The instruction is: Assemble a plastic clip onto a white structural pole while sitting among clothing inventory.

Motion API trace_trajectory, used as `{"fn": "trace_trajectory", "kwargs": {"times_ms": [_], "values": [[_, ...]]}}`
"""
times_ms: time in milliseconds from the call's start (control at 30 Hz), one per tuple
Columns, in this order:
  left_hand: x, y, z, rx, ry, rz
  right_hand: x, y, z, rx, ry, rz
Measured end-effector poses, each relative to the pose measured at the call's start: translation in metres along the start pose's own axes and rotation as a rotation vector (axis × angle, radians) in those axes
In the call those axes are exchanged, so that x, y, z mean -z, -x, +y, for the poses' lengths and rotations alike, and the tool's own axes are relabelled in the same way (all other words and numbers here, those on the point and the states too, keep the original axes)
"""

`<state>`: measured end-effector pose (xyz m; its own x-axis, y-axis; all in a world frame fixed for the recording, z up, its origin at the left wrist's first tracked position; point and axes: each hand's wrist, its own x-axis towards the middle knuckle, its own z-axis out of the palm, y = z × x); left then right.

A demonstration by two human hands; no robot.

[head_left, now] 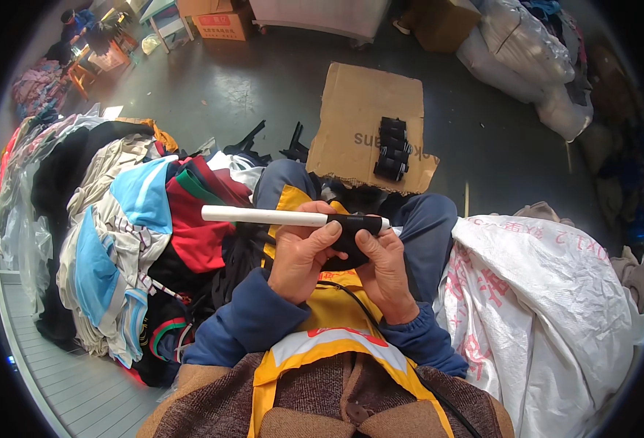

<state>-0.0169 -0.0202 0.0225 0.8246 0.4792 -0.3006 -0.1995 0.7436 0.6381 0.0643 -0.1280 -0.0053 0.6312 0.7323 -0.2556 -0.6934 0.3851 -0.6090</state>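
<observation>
Level across my lap, a white rod point(263, 217) is held in both hands, its bare length reaching out to the left. Near its right end a black ribbed strip point(355, 221) goes round it, and dark material hangs below between my hands. My left hand point(298, 257) is closed under and around the rod, the thumb pressed by the strip's left side. My right hand point(386, 269) pinches the strip close to the rod's right tip. Just beyond, several black rolled pieces point(392, 150) lie in a row on a flat cardboard sheet point(358, 95).
A heap of garments point(121, 241) in white, light blue, red and black rises on my left. At my right is a large white woven sack point(533, 314). Cardboard boxes point(221, 25) and clear plastic-wrapped bundles point(519, 66) stand farther off on the grey floor.
</observation>
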Motion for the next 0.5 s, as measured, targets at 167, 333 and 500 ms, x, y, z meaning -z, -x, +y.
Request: {"fn": "trace_trajectory", "kwargs": {"times_ms": [167,333,500], "values": [[-0.033,-0.001,0.023,-0.133,-0.192,-0.168,-0.021,0.014,-0.028,0.091,-0.037,-0.102],[-0.052,0.003,0.018,-0.112,-0.231,-0.219,-0.028,0.022,-0.047,0.188,-0.024,-0.046],[-0.04,-0.003,0.011,0.023,-0.193,-0.136,-0.024,0.019,-0.041,0.191,-0.075,0.064]]}}
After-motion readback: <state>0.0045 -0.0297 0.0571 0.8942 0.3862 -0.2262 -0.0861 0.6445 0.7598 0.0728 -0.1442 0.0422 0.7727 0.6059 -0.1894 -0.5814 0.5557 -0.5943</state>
